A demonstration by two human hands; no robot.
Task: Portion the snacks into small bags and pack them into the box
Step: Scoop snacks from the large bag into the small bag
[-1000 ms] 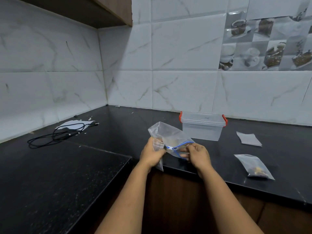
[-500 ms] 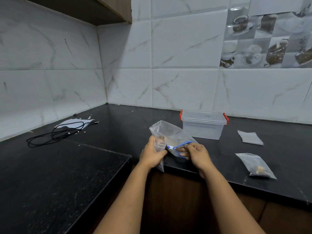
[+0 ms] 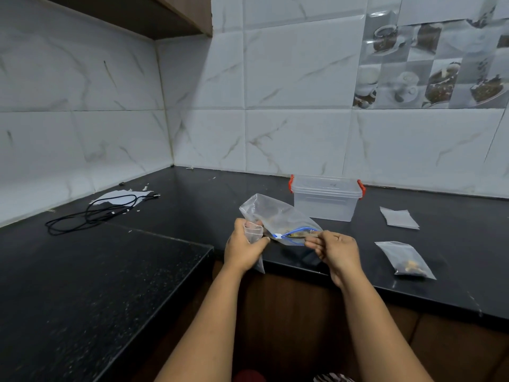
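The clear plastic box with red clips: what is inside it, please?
Through the walls of the clear plastic box nothing shows inside; it looks empty. Its lid is on. The big zip bag covers its lower left corner, so that part stays unseen.

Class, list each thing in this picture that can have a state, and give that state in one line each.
Large zip bag: mouth open, lying on the counter.
Small bag: held by left hand, top open.
Right hand: pinching the large bag's mouth.
Box: lid on.
Filled small bag: lying flat.
Empty small bag: flat.
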